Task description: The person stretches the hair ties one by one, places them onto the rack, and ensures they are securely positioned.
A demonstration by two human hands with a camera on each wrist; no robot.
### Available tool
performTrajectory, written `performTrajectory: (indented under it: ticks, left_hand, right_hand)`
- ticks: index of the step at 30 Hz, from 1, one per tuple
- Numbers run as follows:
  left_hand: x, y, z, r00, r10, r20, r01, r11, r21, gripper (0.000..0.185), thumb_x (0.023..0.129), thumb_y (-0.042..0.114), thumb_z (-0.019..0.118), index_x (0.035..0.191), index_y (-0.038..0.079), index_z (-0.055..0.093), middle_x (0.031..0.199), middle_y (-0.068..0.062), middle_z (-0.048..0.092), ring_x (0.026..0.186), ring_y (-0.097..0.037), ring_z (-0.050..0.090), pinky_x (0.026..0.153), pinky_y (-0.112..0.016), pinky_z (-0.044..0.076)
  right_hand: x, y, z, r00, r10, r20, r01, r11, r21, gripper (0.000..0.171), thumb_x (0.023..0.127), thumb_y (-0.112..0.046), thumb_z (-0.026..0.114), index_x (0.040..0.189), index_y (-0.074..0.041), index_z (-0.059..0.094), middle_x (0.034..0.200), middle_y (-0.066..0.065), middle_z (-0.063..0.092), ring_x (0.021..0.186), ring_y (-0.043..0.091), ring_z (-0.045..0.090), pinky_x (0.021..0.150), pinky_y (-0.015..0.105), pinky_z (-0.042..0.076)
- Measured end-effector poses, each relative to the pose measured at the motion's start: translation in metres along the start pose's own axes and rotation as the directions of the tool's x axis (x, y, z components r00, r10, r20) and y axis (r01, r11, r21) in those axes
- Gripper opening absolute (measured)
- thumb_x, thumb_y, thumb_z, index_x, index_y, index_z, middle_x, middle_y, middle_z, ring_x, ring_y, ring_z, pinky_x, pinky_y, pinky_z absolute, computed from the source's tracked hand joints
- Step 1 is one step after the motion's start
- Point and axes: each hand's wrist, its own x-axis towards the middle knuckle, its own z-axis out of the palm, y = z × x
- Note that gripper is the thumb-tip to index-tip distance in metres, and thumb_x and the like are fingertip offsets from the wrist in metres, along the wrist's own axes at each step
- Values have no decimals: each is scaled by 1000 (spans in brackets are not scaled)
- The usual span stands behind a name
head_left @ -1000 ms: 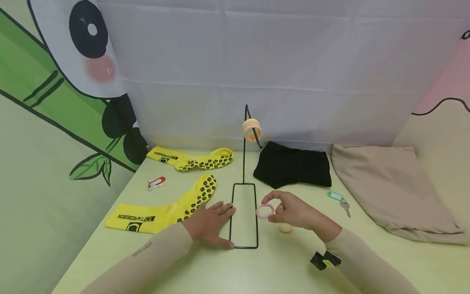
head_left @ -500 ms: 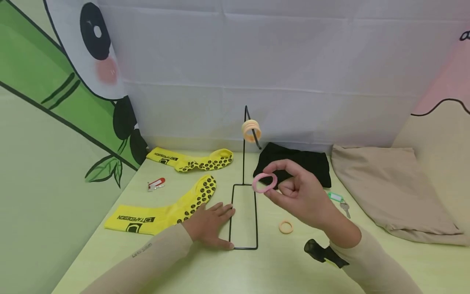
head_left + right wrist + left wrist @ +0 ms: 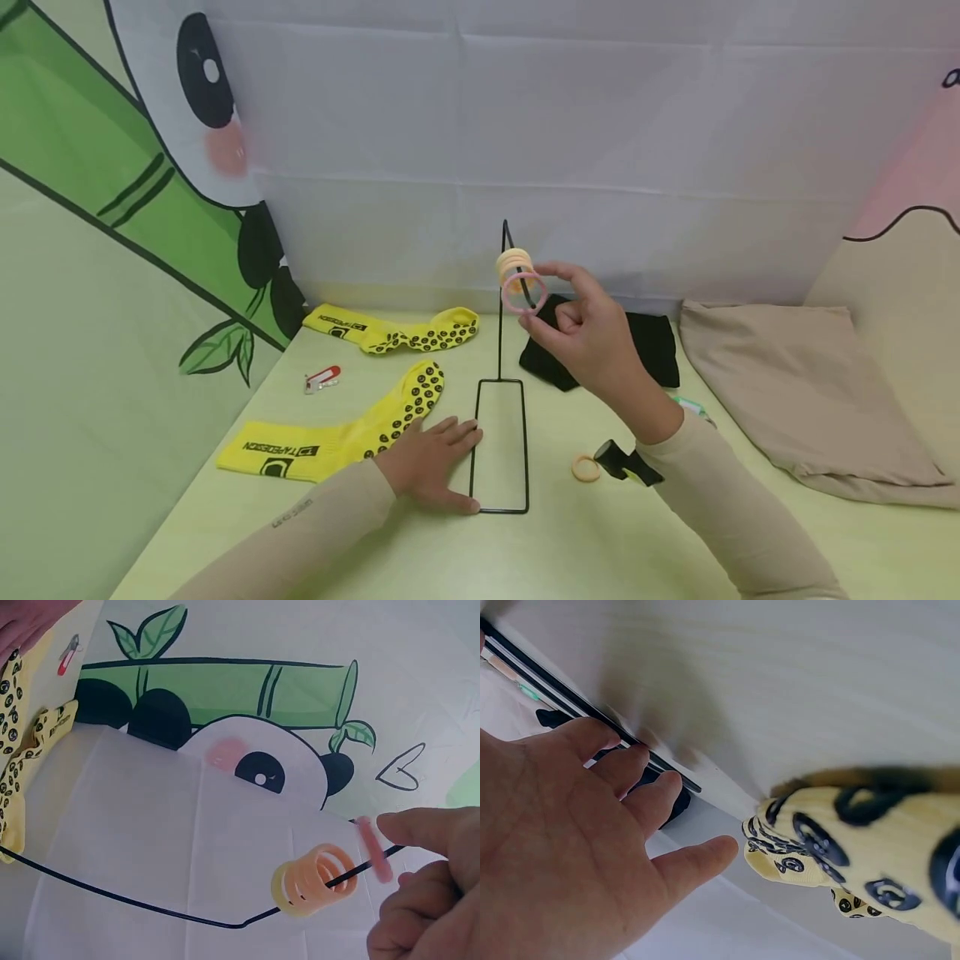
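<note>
My right hand [image 3: 581,329] pinches a pink ring [image 3: 519,292] between thumb and forefinger and holds it over the tip of the black wire stand's hook [image 3: 528,292]. In the right wrist view the pink ring [image 3: 373,849] sits on the hook wire [image 3: 360,868], just outward of several orange rings [image 3: 309,879]. The same orange rings [image 3: 512,262] hang near the top of the stand [image 3: 501,325]. My left hand [image 3: 427,458] lies flat with straight fingers on the table, against the stand's rectangular base [image 3: 498,446]. My left hand [image 3: 570,847] holds nothing.
One orange ring [image 3: 584,467] lies on the table right of the base. Two yellow socks [image 3: 341,433] [image 3: 393,327] and a red key tag [image 3: 322,377] lie to the left. Black cloth [image 3: 622,350], a beige cloth [image 3: 802,392] and a green key tag [image 3: 692,406] are on the right.
My right hand has lifted the pink ring from near the table up and back to the hook tip. The left hand has stayed on the base.
</note>
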Motion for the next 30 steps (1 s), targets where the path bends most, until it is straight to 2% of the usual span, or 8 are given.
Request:
performTrajectory:
  ticks: [4,11,14,17,22,26,30]
  left_hand:
    - [1,0,2,1000,-4,4,4,1000,10,99,72,81,42,149,23,21,155,3,20,142,-26,22,106,-64,20]
    - [5,-2,4,1000,-11,13,11,1000,29,99,72,82,40,149,23,20,155,3,19,142,-25,21,106,-63,21]
    - [5,-3,3,1000,-14,14,14,1000,26,99,72,82,41,149,23,20,155,3,18,142,-25,21,106,-64,20]
    - [6,-3,2,1000,-13,13,12,1000,27,99,72,82,41,149,23,20,155,3,18,142,-25,21,106,-64,21]
    - [6,-2,3,1000,-8,6,8,1000,29,99,72,81,42,149,22,21,155,3,19,142,-26,22,105,-64,22]
    - [6,-2,3,1000,-11,14,11,1000,23,99,72,81,42,149,23,20,155,3,19,142,-25,21,106,-64,21]
    - [6,-1,2,1000,-13,22,13,1000,13,99,72,81,42,149,23,20,155,3,19,142,-25,21,106,-64,20]
  right_hand:
    - [-3,9,0,999,41,4,-41,999,0,51,78,-15,73,125,-15,53,48,-3,21,41,7,18,46,27,25]
    - [-15,31,-4,998,61,33,-60,998,-30,49,78,-17,75,122,-16,55,49,-6,20,43,4,18,47,25,26]
    - [-21,38,-6,993,93,67,-91,995,-38,47,78,-17,74,121,-14,55,49,-6,20,43,4,17,48,26,25]
    - [-26,47,-8,979,156,128,-153,988,-30,46,79,-18,74,121,-16,56,48,-6,20,42,5,18,46,26,26]
    - [-37,67,-9,924,271,270,-291,956,39,45,78,-17,74,119,-16,57,49,-5,20,41,7,19,42,26,25]
    - [-48,87,-8,862,340,377,-404,909,104,44,78,-16,74,119,-15,58,50,-5,18,43,8,17,42,26,24]
    - [-58,105,-5,807,371,460,-485,860,158,45,77,-15,74,119,-11,57,51,-6,18,44,9,15,42,25,22]
